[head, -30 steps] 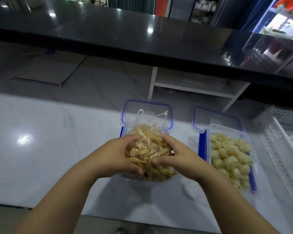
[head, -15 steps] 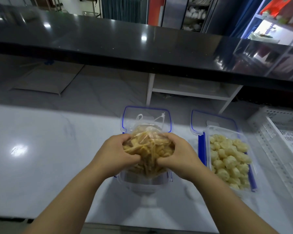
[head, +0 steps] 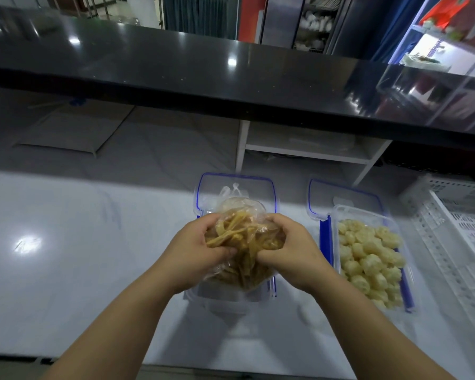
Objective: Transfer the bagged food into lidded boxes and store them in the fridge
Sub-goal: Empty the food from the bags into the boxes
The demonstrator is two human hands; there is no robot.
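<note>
Compared with a second ago, our fingers (head: 275, 219) press deeper into the bag (head: 244, 239) of yellow strips, and we hold it a little higher. Our left hand (head: 194, 255) and right hand (head: 290, 250) both curl around it from the sides, so the bag lies between them. It hangs just above the open clear box (head: 225, 301) on the white counter (head: 80, 256). Near on the right stands a second box (head: 337, 215) full of pale balls.

A pale glossy worktop (head: 66, 270) is filling the lower frame and catching a light at its left. A white slatted crate (head: 464, 242) is sitting at the right edge. A black counter (head: 176, 72) is running across the upper frame, with a white shelf (head: 307, 149) standing beneath its centre and a flat grey board (head: 74, 133) lying on the floor at left.
</note>
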